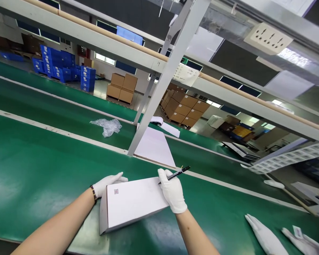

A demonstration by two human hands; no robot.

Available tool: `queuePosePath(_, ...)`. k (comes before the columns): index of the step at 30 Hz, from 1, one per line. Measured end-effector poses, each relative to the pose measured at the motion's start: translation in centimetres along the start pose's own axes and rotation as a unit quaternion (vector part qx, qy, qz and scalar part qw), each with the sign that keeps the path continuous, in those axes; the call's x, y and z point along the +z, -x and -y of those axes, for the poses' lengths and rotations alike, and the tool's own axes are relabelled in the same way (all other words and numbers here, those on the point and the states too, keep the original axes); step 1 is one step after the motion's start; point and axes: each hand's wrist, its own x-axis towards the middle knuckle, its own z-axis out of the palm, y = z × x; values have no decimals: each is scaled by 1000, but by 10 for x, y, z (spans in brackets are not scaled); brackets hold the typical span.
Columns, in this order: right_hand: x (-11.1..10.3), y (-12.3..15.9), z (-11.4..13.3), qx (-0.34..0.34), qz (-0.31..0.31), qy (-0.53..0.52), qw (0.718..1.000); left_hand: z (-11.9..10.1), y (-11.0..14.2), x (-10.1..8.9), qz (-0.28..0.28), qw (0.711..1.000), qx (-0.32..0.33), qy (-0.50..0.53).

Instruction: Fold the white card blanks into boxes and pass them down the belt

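A white box (138, 200) with a small printed square code near its upper left corner lies on the green work surface (55, 159). My left hand (108, 184), in a white glove, rests against the box's far left edge with the fingers stretched out. Gripped in my gloved right hand (172, 191) is a black pen (179, 172), its tip at the top face of the box near the right end. Part of the right hand lies over that end of the box.
Behind the box, a metal post (164, 81) rises beside a white board (156, 147). Crumpled clear plastic (107, 126) lies on the belt at left. Another person's gloved hands (266, 235) show at lower right. Blue crates (58, 63) and cartons (186, 108) stand beyond.
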Motion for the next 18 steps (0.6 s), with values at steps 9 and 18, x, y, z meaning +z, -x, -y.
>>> queuePosePath(9, 0, 3, 4, 11, 18, 28, 999, -2, -3, 0, -17, 998, -29, 49)
queuePosePath(18, 0, 1, 0, 0, 21, 72, 997, 3, -8, -3, -24, 998, -26, 42)
